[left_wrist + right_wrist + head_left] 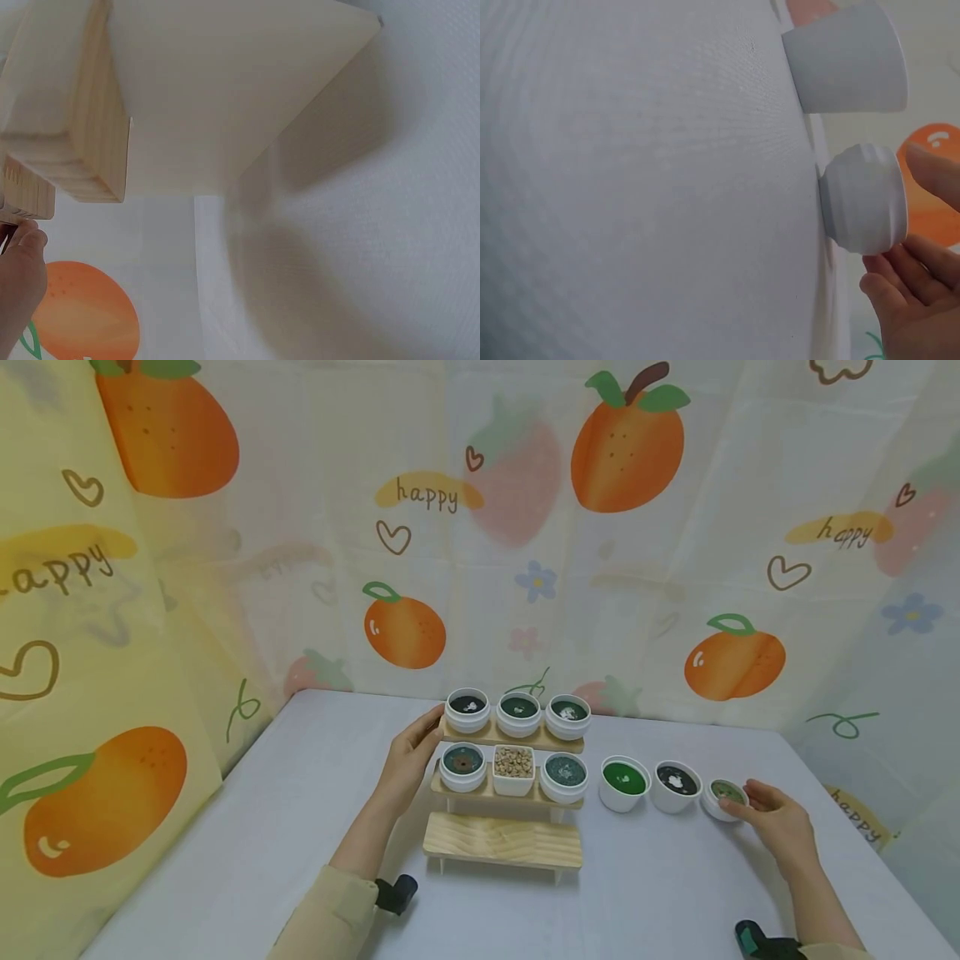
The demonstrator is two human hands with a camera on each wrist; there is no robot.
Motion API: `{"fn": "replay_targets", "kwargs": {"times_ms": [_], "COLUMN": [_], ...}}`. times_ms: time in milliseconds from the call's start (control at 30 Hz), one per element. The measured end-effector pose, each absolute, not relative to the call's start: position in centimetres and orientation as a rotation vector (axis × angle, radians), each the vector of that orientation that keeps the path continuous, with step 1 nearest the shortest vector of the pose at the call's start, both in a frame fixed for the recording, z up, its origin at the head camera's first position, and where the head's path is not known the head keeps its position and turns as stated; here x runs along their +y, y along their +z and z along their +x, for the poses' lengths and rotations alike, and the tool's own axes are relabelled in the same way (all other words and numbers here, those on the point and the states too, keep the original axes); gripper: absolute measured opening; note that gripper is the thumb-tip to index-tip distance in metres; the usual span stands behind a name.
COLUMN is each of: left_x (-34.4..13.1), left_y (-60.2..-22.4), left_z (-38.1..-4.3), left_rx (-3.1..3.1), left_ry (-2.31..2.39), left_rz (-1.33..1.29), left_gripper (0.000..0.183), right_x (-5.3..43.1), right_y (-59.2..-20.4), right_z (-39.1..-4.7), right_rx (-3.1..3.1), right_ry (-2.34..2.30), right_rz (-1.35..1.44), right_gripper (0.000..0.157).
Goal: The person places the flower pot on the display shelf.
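My left hand (410, 758) is at the left end of the top board (491, 732) of a tiered wooden stand; in the left wrist view its fingertips (31, 234) hold the board's end. Three round white pots, one of them a dark-filled pot (467, 710), stand on that board. Off to the right, my right hand (782, 827) holds a small white ribbed cup (866, 199) with greenish contents between thumb and fingers. This cup rests on the table at the right end of a row, beside a white cup with dark contents (677, 787) and another with green contents (624, 783).
The middle board (480, 792) carries two round pots and a square pot of tan bits (513, 768). A bare lower board (502, 842) stands in front. White cloth covers the table (645, 893); a fruit-printed curtain (487, 610) hangs behind and at the sides.
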State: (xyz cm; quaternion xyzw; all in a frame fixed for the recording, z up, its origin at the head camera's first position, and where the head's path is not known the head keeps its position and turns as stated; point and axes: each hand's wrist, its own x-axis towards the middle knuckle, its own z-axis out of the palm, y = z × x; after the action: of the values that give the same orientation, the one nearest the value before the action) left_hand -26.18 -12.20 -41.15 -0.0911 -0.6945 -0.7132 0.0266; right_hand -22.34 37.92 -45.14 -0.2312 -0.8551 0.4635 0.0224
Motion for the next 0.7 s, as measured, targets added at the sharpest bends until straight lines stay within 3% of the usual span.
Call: {"fn": "replay_targets", "kwargs": {"times_ms": [700], "left_x": [-12.21], "left_y": [-41.14], "left_z": [-26.18], "left_rx": [-2.145], "left_ry": [-2.213], "left_rz": [-0.279], "left_gripper": [0.049], "right_x": [38.23], "right_y": [-45.70], "right_z": [-22.40], "right_rx": [-2.764], "right_ry": [1.283], "right_rz": [-0.616], "right_gripper": [0.086]}}
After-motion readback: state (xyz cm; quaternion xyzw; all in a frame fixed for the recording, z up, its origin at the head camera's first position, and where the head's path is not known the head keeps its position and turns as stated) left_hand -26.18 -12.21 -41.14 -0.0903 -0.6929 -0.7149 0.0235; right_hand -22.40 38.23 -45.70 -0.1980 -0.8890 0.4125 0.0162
